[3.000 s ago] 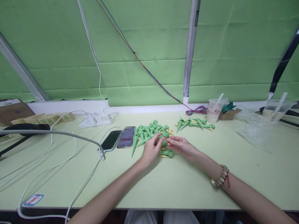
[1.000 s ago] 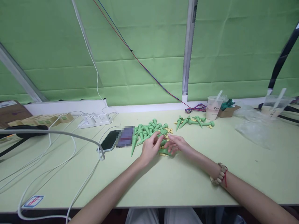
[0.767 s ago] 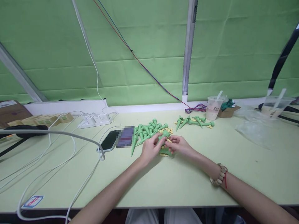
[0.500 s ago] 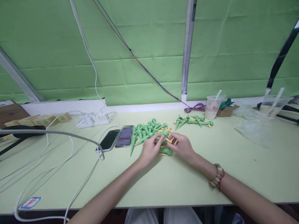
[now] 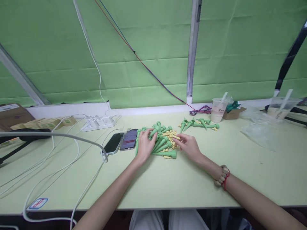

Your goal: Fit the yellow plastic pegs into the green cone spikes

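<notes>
My left hand (image 5: 144, 146) is at the left side of a heap of green plastic watering spikes (image 5: 163, 145), its fingers closed around one green watering spike (image 5: 155, 128). Part of that spike is hidden behind the fingers. Just right of the heap, my right hand (image 5: 190, 147) pinches a small yellow plastic valve (image 5: 176, 137) between thumb and fingertips. Below the hands' gap lie many loose yellow valves (image 5: 169, 134), partly among the spikes. A separate group of green spikes (image 5: 199, 124), some with yellow valves fitted, lies farther back to the right.
Two phones, one dark (image 5: 113, 143) and one with its screen lit (image 5: 129, 140), lie left of the heap. White cables (image 5: 75, 150) and a power strip (image 5: 98, 123) occupy the left. A drink cup (image 5: 218, 110), small cardboard box (image 5: 233, 113) and plastic bag (image 5: 257, 135) stand right.
My left hand has moved left from the front of the heap, where it held a green spike, to another spike in the heap. My right hand has shifted slightly right, away from it.
</notes>
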A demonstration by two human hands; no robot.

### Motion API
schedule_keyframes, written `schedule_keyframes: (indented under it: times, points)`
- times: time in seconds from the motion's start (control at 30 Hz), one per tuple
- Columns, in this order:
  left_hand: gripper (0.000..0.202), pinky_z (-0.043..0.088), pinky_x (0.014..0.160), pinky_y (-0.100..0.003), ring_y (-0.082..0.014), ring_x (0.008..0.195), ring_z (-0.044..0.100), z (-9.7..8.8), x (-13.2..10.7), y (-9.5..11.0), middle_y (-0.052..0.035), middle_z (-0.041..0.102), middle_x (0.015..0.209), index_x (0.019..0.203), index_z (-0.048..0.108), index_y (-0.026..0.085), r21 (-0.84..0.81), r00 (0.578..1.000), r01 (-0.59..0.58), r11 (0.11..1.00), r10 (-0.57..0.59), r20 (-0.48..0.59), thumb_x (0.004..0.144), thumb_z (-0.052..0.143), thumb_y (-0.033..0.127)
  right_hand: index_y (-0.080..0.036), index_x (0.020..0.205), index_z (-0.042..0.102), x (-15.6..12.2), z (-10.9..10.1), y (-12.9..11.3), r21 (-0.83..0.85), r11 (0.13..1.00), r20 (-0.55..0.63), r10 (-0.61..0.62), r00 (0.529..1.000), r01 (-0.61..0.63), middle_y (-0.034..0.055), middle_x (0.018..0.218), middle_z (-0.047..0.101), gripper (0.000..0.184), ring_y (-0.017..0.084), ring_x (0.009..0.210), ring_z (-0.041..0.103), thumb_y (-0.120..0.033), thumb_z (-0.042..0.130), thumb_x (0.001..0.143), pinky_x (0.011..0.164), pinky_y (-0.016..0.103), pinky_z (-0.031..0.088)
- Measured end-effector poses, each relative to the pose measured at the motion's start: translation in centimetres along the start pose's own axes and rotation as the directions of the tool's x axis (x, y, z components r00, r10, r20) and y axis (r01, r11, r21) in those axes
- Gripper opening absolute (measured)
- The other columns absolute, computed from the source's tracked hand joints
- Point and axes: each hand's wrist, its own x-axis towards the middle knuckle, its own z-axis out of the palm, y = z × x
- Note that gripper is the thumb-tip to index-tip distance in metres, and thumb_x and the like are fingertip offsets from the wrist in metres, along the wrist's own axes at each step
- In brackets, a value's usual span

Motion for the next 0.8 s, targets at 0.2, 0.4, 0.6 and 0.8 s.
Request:
schedule_keyframes:
  times: [0.2,0.4,0.6,0.8]
  points:
    - [0.037,0.038,0.085,-0.039,-0.0239,0.097,0.046,1.1,-0.8,-0.9,-0.008,0.057,0.097,0.116,0.051,0.02,0.011,0.988,-0.101,0.995,0.099,0.119,0.08,0.048,0.027,-0.018,0.085,0.066,0.1,0.3,0.2,0.149,0.98,0.065,0.122,0.99,-0.13,0.0042,0.067,0.064,0.035,0.016,0.048,0.055,-0.049,0.056,0.073,0.045,0.028,0.044]
    - [0.036,0.035,0.091,-0.037,-0.0211,0.103,0.046,0.9,-1.7,1.1,-0.0064,0.055,0.106,0.117,0.051,0.025,-0.117,0.967,-0.186,0.976,0.203,0.152,0.083,0.046,0.035,-0.017,0.092,0.063,0.0,0.6,0.0,0.243,0.954,0.199,0.13,0.971,-0.177,0.0026,0.072,0.062,0.037,0.014,0.053,0.055,-0.049,0.047,0.079,0.051,0.026,0.047]
    - [0.04,0.045,0.074,-0.029,-0.0167,0.087,0.057,0.9,-2.6,2.9,-0.0059,0.061,0.103,0.118,0.053,0.024,-0.468,0.899,0.06,0.882,0.156,0.408,0.081,0.049,0.039,-0.02,0.128,0.04,-0.6,0.6,-0.8,0.174,0.984,0.282,-0.008,0.959,-0.042,-0.0026,0.06,0.058,0.051,0.014,0.053,0.055,-0.04,0.048,0.082,0.052,0.026,0.044]
    - [0.026,0.048,0.07,-0.029,-0.0186,0.081,0.061,1.1,-2.3,2.8,-0.0086,0.067,0.088,0.083,0.068,0.015,-0.571,0.932,0.217,0.792,0.006,0.361,0.073,0.06,0.037,-0.022,0.121,0.048,-0.5,0.3,-1.3,0.233,0.972,0.248,-0.031,0.968,-0.028,0.0008,0.074,0.064,0.044,0.017,0.07,0.062,-0.036,0.053,0.08,0.063,0.027,0.047]
